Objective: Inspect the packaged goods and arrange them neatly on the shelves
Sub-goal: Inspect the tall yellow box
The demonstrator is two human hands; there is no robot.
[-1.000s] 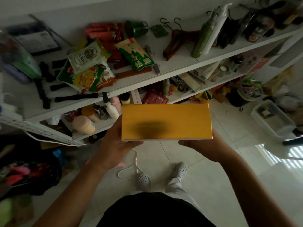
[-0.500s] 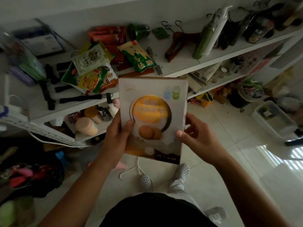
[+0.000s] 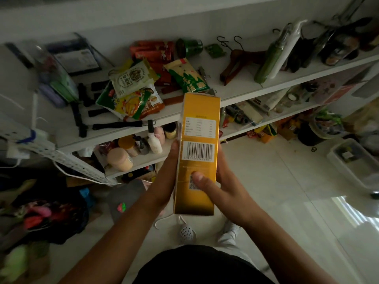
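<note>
Both hands, left hand (image 3: 164, 181) and right hand (image 3: 217, 187), clamp the gold box (image 3: 198, 152) mid-frame; I'd read the barcode side, then slot it upright on the shelf (image 3: 246, 93).

Two hands, the left hand (image 3: 164, 181) and the right hand (image 3: 223, 195), hold one gold box (image 3: 198, 140); beyond them lie three snack bags, a white bag (image 3: 131, 78), a green-and-yellow bag (image 3: 133, 104) and a green-and-gold bag (image 3: 189, 78), and far up-right of the right hand lean two bottles, a green bottle (image 3: 268, 60) and a white bottle (image 3: 288, 46).
</note>
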